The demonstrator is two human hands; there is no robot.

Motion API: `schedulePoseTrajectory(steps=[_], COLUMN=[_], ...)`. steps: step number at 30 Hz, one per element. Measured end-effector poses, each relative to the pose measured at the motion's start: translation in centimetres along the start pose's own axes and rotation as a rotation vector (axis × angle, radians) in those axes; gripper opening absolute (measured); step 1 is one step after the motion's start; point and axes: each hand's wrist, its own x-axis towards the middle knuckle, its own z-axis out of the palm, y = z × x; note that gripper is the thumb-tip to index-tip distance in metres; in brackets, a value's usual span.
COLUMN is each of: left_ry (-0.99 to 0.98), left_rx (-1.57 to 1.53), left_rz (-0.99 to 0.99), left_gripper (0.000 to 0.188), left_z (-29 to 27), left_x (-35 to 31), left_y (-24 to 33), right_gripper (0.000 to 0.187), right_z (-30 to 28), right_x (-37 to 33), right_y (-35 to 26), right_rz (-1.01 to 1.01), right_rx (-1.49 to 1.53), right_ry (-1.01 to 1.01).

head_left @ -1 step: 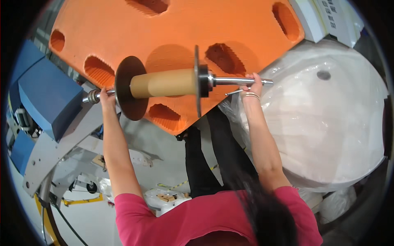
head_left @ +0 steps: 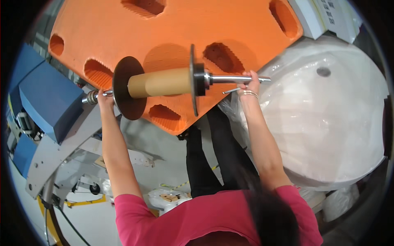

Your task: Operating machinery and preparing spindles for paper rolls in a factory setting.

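Note:
A metal roll shaft (head_left: pixel 230 79) spans from my left to my right, held above an orange surface. On it sits a brown cardboard tube (head_left: pixel 164 84) between a dark left disc (head_left: pixel 126 76) and a thin right disc (head_left: pixel 193 61). A black collar (head_left: pixel 200 78) lies against the right disc. My left hand (head_left: pixel 106 100) is closed round the shaft's left end, beside the ringed fittings (head_left: pixel 91 97). My right hand (head_left: pixel 251 84) grips the right end; a thin metal rod (head_left: pixel 230 90) also sticks out from its fingers.
Beneath the shaft is an orange plastic pallet (head_left: pixel 230 24) with recessed holes. A blue and grey machine (head_left: pixel 51 100) stands at left. To the right rests a large roll wrapped in clear plastic (head_left: pixel 328 123), with a white box (head_left: pixel 305 18) behind it. Wrapped items (head_left: pixel 168 197) lie on the floor.
The shaft with its tube and discs has shifted slightly left, together with both hands. The grip of each hand looks the same.

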Motion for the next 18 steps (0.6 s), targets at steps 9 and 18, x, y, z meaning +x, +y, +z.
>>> schedulePoseTrajectory(steps=[9,18], left_ry=[-0.224,-0.527], left_rx=[1.090,1.659], left_rz=[1.420,1.133], left_gripper=[0.029,0.037], left_z=[15.7,18.2], left_x=[-26.8,-31.6], left_y=[-9.5,-22.9], right_gripper=[0.014,0.021], right_z=[-3.3,-4.2], right_x=[3.6,2.3], right_y=[1.2,2.5], right_rz=[0.060,-0.076], right_rx=[0.105,-0.094], right_ry=[0.039,0.075])
